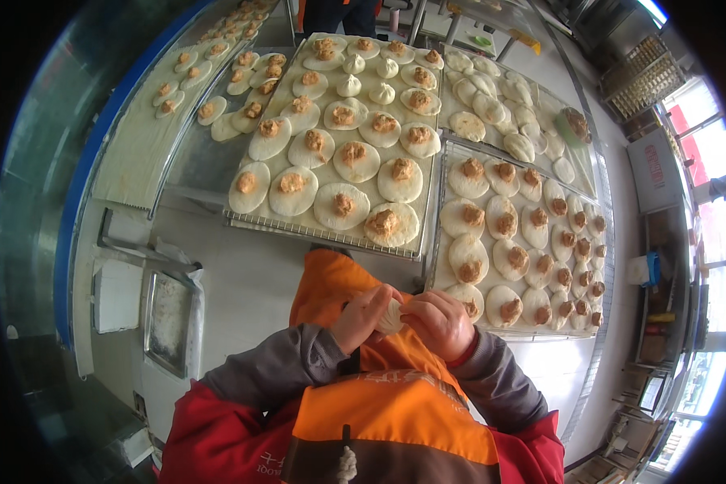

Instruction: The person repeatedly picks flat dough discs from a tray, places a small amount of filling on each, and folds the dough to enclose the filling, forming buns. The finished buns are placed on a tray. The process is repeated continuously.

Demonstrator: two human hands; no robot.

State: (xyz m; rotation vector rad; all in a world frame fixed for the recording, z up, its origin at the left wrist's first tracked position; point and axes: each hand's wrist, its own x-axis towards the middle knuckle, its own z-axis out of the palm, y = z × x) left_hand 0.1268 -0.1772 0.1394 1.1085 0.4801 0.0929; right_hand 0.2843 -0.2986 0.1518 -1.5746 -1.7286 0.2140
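Observation:
Close to my orange apron, a small white filled bun (390,320) with pleated dough is held between both hands. My left hand (363,318) is closed around its left side, and my right hand (439,321) pinches the dough from the right. Beyond the hands lie flat dough rounds (358,161) on a cloth-covered rack, most topped with a lump of orange-brown filling (344,205). Several pleated buns (381,93) stand among them toward the far end. The underside of the held bun is hidden by my fingers.
At right, another rack (440,266) carries several topped rounds. Behind it, plain dough rounds (492,108) overlap beside a green bowl (573,125) of filling. A long board (129,137) with topped rounds runs along the left. A metal tray (168,323) sits lower left. Someone in dark trousers (343,16) stands at the far end.

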